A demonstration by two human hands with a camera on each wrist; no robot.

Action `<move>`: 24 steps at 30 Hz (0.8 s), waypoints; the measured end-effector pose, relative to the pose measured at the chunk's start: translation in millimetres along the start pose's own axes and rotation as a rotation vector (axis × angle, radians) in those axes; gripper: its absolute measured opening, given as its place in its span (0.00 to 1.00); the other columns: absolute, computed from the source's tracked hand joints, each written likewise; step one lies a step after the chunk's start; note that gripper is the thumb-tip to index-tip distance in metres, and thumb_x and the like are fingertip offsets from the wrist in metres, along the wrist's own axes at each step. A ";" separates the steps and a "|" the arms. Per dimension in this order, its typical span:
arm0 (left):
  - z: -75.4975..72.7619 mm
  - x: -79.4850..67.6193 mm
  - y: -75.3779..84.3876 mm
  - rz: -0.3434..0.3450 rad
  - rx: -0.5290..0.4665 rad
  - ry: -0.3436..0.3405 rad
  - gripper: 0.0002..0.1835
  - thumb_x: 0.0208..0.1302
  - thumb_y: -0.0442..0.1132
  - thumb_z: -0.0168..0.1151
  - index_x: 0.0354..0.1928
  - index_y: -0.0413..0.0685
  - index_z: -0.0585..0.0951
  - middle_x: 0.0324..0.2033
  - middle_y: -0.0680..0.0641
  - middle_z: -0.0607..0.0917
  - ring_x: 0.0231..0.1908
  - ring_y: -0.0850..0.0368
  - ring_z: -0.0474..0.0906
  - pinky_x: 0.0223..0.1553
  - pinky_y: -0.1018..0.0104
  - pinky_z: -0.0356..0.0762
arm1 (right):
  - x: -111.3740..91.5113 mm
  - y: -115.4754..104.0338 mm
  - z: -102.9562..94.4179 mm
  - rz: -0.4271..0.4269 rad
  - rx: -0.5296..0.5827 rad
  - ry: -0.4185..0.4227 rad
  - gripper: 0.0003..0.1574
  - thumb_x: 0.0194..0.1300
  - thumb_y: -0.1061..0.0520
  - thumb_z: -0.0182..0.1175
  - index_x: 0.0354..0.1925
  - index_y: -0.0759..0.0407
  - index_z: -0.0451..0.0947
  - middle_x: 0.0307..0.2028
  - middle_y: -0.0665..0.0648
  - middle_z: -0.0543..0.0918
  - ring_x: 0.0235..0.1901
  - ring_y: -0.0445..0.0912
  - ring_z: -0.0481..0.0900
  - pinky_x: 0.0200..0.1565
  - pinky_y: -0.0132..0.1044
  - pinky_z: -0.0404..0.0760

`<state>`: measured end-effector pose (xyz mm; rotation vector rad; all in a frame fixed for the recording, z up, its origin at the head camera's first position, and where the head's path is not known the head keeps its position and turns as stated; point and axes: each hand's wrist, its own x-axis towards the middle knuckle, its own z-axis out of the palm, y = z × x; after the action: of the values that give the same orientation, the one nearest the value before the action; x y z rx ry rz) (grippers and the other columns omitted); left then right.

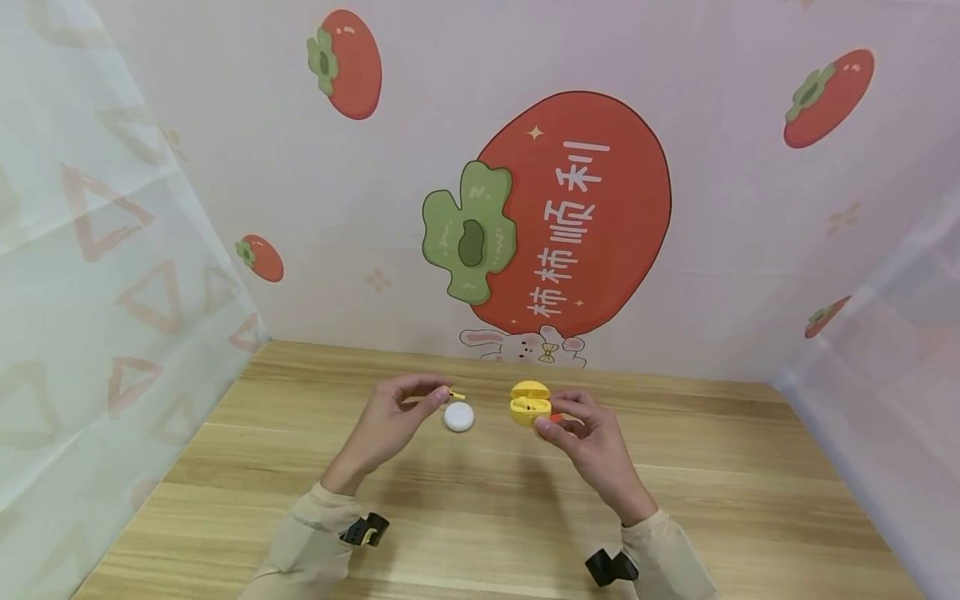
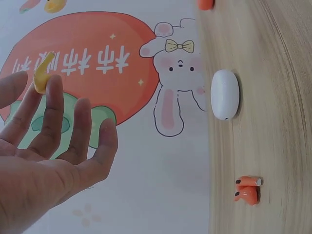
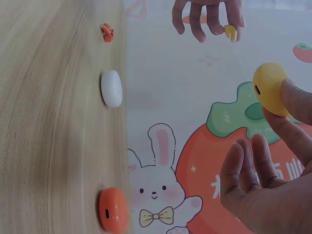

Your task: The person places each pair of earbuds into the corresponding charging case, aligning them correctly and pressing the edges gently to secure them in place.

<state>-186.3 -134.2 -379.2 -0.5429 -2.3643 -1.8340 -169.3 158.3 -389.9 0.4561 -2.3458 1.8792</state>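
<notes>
My left hand (image 1: 392, 423) pinches a yellow earbud (image 2: 42, 80) between thumb and fingertips, raised above the table. To the right, my right hand (image 1: 597, 448) holds a round yellow earbud case (image 3: 269, 87) by its side, also in the air. The case's lid (image 1: 530, 389) stands raised, and a yellow earbud (image 1: 524, 404) shows inside. Between the hands, a closed white earbud case (image 1: 459, 417) lies on the table. An orange case (image 3: 113, 210) sits behind the right hand, which partly covers it in the head view.
Two orange earbuds (image 2: 247, 190) lie on the wooden table (image 1: 465, 533), left of the white case and hidden behind the left hand in the head view. A printed cloth (image 1: 720, 208) hangs along the table's far edge, with more cloth at both sides.
</notes>
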 end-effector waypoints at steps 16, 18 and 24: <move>7.6 1.7 4.8 0.008 -0.007 0.044 0.14 0.64 0.34 0.71 0.51 0.42 0.84 0.41 0.46 0.86 0.45 0.51 0.82 0.54 0.49 0.79 | 0.2 -1.8 1.8 -0.002 -0.024 0.008 0.16 0.64 0.61 0.71 0.49 0.66 0.86 0.50 0.61 0.77 0.48 0.51 0.77 0.50 0.34 0.82; 8.7 2.1 5.6 -0.001 0.010 0.046 0.15 0.63 0.34 0.72 0.51 0.42 0.84 0.41 0.46 0.86 0.45 0.51 0.82 0.55 0.48 0.78 | 0.1 -1.9 2.1 0.004 -0.023 0.008 0.16 0.64 0.61 0.71 0.49 0.66 0.86 0.50 0.61 0.77 0.48 0.51 0.78 0.49 0.34 0.82; 11.5 3.2 8.7 -0.021 0.040 0.059 0.11 0.62 0.35 0.73 0.46 0.42 0.86 0.41 0.48 0.87 0.49 0.51 0.82 0.58 0.46 0.76 | 0.6 0.4 2.9 0.011 -0.027 0.009 0.16 0.64 0.61 0.71 0.49 0.65 0.86 0.49 0.61 0.77 0.48 0.52 0.78 0.50 0.34 0.82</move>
<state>-184.8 -120.8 -373.4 -0.4560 -2.3713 -1.7818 -169.6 155.5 -390.8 0.4326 -2.3699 1.8480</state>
